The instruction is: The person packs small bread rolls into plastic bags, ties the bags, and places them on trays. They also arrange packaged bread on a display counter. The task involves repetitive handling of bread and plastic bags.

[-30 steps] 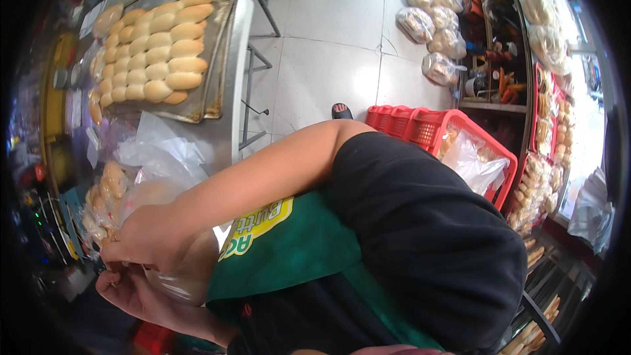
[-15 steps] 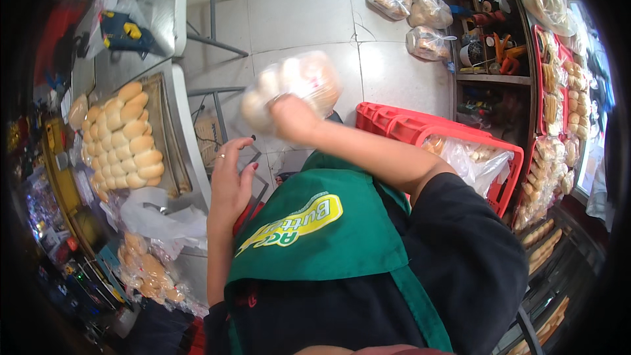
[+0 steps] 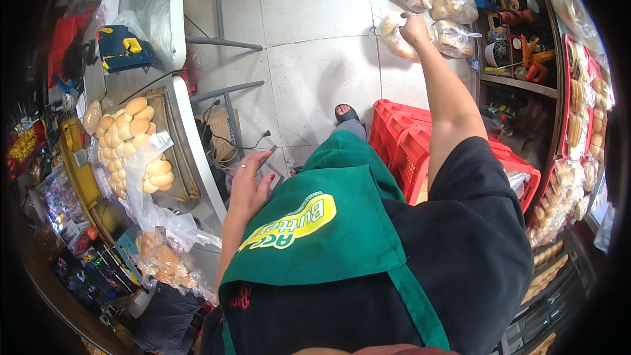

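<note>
My right hand (image 3: 415, 29) is stretched out far to the right, its fingers closed on the top of a clear plastic bag of bread (image 3: 396, 39). That bag is low over the tiles, at the near left side of several bagged breads (image 3: 453, 39) standing in rows. The part in my grip is covered by my fingers. My left hand (image 3: 248, 185) hangs beside the green apron (image 3: 315, 230), fingers apart, holding nothing I can see. It is nearest to the edge of the metal table (image 3: 197, 151).
Pale buns (image 3: 128, 131) lie on a tray (image 3: 174, 141) on the left, a plastic bag (image 3: 138, 177) partly over them. Red crates (image 3: 397, 148) stand by my right arm. Beyond is a cluttered shelf (image 3: 519, 85). Grey table legs (image 3: 220, 39) and a cord (image 3: 246, 141) are low on the left.
My right hand has carried the bag of bread forward and to the right, from before me to the rows of bags. My left hand stays by the apron.
</note>
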Demonstrator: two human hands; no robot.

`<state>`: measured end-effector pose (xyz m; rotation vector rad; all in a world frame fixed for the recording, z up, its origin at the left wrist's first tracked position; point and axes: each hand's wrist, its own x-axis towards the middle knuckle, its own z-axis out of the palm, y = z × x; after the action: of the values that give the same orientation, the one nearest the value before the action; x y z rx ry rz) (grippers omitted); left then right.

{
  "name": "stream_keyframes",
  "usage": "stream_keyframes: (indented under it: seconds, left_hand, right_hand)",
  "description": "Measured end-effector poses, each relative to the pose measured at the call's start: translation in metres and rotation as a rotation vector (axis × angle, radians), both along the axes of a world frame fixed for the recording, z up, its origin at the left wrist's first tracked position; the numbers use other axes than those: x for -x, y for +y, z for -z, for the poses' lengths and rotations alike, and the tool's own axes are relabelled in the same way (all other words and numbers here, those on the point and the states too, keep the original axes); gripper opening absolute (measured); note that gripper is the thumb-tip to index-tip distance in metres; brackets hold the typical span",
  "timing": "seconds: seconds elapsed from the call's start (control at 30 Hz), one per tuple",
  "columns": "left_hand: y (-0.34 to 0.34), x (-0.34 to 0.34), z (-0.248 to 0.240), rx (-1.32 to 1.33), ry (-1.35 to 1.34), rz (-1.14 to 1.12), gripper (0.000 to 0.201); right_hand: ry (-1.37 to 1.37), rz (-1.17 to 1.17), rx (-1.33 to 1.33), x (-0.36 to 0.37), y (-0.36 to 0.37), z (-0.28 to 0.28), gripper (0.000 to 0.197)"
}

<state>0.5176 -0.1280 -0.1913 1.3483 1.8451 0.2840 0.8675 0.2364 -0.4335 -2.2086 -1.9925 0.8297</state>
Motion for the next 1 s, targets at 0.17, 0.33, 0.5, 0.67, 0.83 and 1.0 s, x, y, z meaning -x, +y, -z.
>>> stream_keyframes:
  seconds: [0.17,0.33,0.5,0.67,0.83,1.0]
  left_hand:
    - [-0.016,0.004,0.007,0.052,-0.083,0.034,0.040]
    - [-0.056,0.026,0.006,-0.056,-0.031,-0.023,0.039]
    - [-0.143,0.054,0.004,-0.147,0.078,-0.175,0.038]
    - [-0.262,0.075,-0.006,-0.264,0.130,-0.524,0.036]
    - [-0.377,0.094,-0.003,-0.339,0.179,-0.937,0.034]
    - [-0.453,0.130,0.008,-0.385,0.193,-1.199,0.032]
  right_hand:
    - [0.120,-0.211,0.110,0.056,-0.051,0.014,0.032]
    - [0.314,-0.548,0.283,0.172,-0.161,0.000,0.026]
    - [0.652,-1.057,0.653,0.288,-0.263,-0.121,0.016]
    - [0.727,-1.374,0.911,0.378,-0.375,-0.239,0.007]
    - [0.797,-1.472,0.810,0.459,-0.468,-0.274,0.003]
    - [0.919,-1.426,0.231,0.554,-0.515,-0.257,0.010]
